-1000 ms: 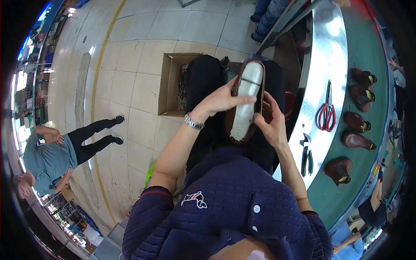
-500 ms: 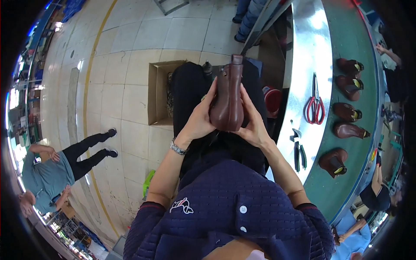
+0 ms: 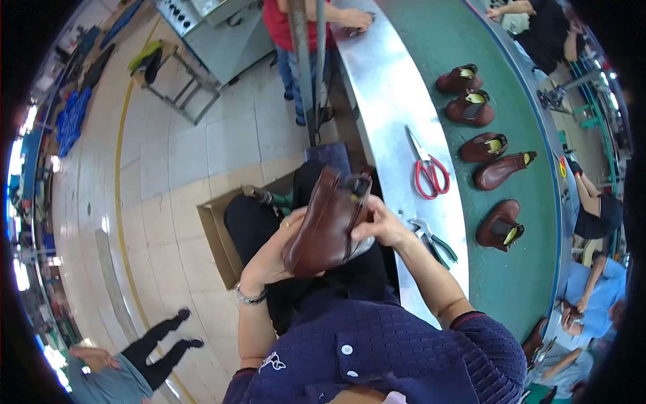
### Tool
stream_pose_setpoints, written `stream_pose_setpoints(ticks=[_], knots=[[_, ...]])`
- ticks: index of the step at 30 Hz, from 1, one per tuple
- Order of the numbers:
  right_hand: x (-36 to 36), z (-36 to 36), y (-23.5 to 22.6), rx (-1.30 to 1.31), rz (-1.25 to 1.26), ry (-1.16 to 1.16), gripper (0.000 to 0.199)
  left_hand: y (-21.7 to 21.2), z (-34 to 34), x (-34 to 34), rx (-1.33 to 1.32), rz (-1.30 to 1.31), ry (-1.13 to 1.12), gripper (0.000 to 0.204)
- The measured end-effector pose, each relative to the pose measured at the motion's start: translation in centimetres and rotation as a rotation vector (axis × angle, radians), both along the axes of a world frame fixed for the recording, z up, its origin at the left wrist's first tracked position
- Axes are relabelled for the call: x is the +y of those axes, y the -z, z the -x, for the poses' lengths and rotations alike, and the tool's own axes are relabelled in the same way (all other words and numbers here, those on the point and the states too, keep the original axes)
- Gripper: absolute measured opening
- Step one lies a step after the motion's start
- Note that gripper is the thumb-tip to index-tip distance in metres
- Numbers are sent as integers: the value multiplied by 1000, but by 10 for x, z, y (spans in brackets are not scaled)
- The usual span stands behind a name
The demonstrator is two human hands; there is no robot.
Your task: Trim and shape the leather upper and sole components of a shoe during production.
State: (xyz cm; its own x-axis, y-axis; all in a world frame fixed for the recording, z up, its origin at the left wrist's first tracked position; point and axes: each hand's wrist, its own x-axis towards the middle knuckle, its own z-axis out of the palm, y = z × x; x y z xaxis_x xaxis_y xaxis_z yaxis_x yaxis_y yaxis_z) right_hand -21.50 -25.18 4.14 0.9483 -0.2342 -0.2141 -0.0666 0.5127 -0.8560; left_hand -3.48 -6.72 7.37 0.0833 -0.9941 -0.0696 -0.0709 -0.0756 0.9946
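Note:
A brown leather ankle boot [image 3: 321, 229] is held above my lap, tilted, with its opening and a yellowish lining facing up and to the right. My left hand [image 3: 270, 256] wraps the boot's left side from beneath, a bracelet at the wrist. My right hand [image 3: 383, 225] grips its right side, thumb and fingers bent against the leather; some fingertips are hidden. On the metal ledge to my right lie red-handled scissors [image 3: 431, 176] and pliers with dark green handles [image 3: 437, 248].
Several brown boots [image 3: 499, 225] sit on the green belt [image 3: 464, 283] beyond the metal ledge [image 3: 393, 87]. A cardboard box [image 3: 217, 246] stands by my left leg. A person in red [image 3: 277, 23] works at the ledge ahead; another [image 3: 138, 370] stands at left.
The boot has turned from upper part pointing away to a slanted side view with its opening showing. My right hand has shifted along its side. My view has swung toward the right.

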Motion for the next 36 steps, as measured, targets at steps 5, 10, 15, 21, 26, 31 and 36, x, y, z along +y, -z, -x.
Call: stream_pose_setpoints(ticks=[5, 10, 15, 21, 26, 31, 36], knots=[[19, 14, 4, 74, -28, 38, 40, -7, -9, 3, -7, -161, 218, 115], [35, 29, 1, 10, 14, 119, 39, -26, 6, 0, 283, -200, 172, 121], [33, 42, -16, 86, 552, 106, 53, -32, 34, -18, 0, -202, -54, 60], [32, 60, -22, 68, 911, 177, 57, 2, 59, -10, 129, -64, -153, 56], [0, 78, -48, -21, 1223, 301, 56, -3, 72, -50, -132, 156, -57, 59], [-6, 101, -55, 112, 1279, 281, 57, 14, 86, -64, -155, 192, 15, 62], [-2, 120, -50, 223, 1236, 272, 58, 30, 105, -63, 26, 101, -19, 58]])
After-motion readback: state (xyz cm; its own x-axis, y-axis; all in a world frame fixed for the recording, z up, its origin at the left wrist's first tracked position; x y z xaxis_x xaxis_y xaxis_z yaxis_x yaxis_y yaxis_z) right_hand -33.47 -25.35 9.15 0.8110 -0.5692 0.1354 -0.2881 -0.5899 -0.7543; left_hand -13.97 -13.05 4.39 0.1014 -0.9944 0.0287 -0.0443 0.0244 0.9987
